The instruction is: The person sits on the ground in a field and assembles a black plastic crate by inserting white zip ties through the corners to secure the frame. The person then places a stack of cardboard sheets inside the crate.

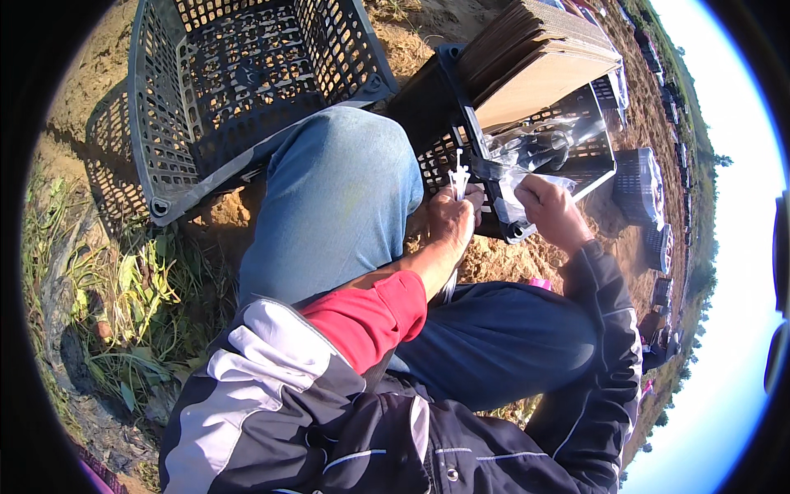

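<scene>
My left hand [453,216] grips a bundle of white cable ties [458,179], heads up and tails hanging below the wrist. Its fingers are beside the perforated wall of a black plastic crate [435,92]. My right hand [551,209] is curled into a fist at the near rim of that crate. Clear plastic film [509,194] lies over the rim right by the fist; whether the fingers pinch it is hidden. Inside the crate stands a stack of flat cardboard sheets [524,80]. Next to the cardboard lie more clear plastic and a dark object [552,148] that is hard to make out.
A second black perforated crate [253,68] stands on the soil at the upper left, beyond my bent knee [345,167]. Cut green plants [136,278] cover the ground at left. Filled crates [639,185] line the field at right. A pink object [540,283] shows behind my other leg.
</scene>
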Available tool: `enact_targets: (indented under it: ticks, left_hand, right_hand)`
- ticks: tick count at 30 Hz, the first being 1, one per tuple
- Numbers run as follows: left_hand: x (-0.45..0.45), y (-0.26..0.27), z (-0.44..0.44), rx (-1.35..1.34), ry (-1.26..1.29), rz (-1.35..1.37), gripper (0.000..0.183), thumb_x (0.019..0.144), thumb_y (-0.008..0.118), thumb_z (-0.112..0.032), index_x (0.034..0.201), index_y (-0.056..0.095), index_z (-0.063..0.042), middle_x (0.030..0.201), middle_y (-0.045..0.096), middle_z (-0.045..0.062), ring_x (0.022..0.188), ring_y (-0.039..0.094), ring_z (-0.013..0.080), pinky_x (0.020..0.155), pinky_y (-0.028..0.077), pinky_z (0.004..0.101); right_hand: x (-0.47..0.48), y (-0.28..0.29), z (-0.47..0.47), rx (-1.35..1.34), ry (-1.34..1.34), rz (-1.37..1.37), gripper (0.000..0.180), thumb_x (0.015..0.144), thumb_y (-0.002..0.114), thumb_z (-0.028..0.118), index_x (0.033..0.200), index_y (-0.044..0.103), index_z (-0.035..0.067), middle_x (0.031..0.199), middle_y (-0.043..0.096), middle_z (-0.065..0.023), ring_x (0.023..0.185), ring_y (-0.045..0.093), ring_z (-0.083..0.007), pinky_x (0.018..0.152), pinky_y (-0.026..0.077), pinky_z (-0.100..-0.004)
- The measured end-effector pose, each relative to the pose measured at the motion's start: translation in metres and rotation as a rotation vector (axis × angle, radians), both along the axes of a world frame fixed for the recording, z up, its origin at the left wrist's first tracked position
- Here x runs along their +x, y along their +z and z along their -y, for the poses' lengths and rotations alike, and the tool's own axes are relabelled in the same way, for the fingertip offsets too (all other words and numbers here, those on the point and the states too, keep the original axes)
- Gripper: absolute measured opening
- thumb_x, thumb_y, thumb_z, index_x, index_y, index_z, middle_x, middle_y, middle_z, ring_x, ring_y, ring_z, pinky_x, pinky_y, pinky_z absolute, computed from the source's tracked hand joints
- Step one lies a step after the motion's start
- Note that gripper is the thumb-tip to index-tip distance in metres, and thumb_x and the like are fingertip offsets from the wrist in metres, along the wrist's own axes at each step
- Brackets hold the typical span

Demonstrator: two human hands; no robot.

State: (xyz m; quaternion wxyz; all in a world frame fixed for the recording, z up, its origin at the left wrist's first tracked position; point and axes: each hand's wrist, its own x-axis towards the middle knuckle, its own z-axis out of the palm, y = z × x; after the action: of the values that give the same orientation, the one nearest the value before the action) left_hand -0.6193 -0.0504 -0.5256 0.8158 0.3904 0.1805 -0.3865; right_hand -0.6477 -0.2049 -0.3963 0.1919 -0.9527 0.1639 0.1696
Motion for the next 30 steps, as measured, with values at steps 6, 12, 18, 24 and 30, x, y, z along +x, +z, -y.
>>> enact_targets:
  ticks: [6, 12, 18, 24, 30]
  left_hand:
    - [-0.004, -0.006, 0.024, 0.065, 0.082, -0.213, 0.01, 0.091, 0.072, -0.011, 0.091, 0.069, -0.002, 0.063, 0.059, 0.003, 0.052, 0.053, 0.0124, 0.048, 0.037, 0.0281]
    - [-0.03, -0.008, 0.028, -0.171, 0.048, -0.218, 0.01, 0.09, 0.076, -0.007, 0.087, 0.068, -0.001, 0.067, 0.06, 0.003, 0.052, 0.054, 0.0135, 0.048, 0.04, 0.0287]
    - [-0.024, 0.005, 0.015, -0.226, 0.116, -0.235, 0.01, 0.091, 0.076, -0.01, 0.091, 0.069, -0.004, 0.066, 0.058, 0.0, 0.053, 0.051, 0.0109, 0.049, 0.038, 0.0274]
    - [-0.014, 0.018, 0.012, -0.24, -0.021, -0.234, 0.009, 0.083, 0.074, -0.002, 0.085, 0.068, 0.003, 0.068, 0.065, 0.007, 0.053, 0.057, 0.0156, 0.049, 0.044, 0.0315]
    - [-0.017, 0.012, 0.018, -0.196, 0.095, -0.205, 0.008, 0.085, 0.07, -0.004, 0.088, 0.069, 0.003, 0.069, 0.069, 0.01, 0.055, 0.062, 0.0178, 0.054, 0.047, 0.033]
  right_hand:
    - [-0.002, 0.014, 0.008, 0.571, -0.527, -0.033, 0.037, 0.107, 0.058, 0.035, 0.114, 0.073, 0.002, 0.069, 0.047, 0.0025, 0.059, 0.04, -0.0069, 0.052, 0.032, -0.0238]
    - [-0.014, 0.001, 0.026, 0.393, -0.555, -0.101, 0.039, 0.106, 0.061, 0.036, 0.1, 0.076, 0.001, 0.069, 0.05, 0.0037, 0.056, 0.043, -0.0045, 0.051, 0.032, -0.0211]
    - [0.008, 0.016, 0.004, 0.248, -0.383, -0.146, 0.022, 0.102, 0.069, 0.019, 0.093, 0.071, 0.0, 0.067, 0.057, 0.0011, 0.053, 0.052, -0.0055, 0.046, 0.04, -0.0234]
    - [0.002, 0.016, 0.01, 0.392, -0.513, -0.158, 0.019, 0.102, 0.071, 0.02, 0.106, 0.07, 0.002, 0.075, 0.06, 0.0008, 0.06, 0.056, -0.0055, 0.054, 0.046, -0.0234]
    - [0.009, 0.013, 0.012, 0.452, -0.613, -0.081, 0.019, 0.1, 0.073, 0.02, 0.108, 0.071, 0.003, 0.079, 0.062, 0.0018, 0.063, 0.058, -0.0064, 0.059, 0.048, -0.0218]
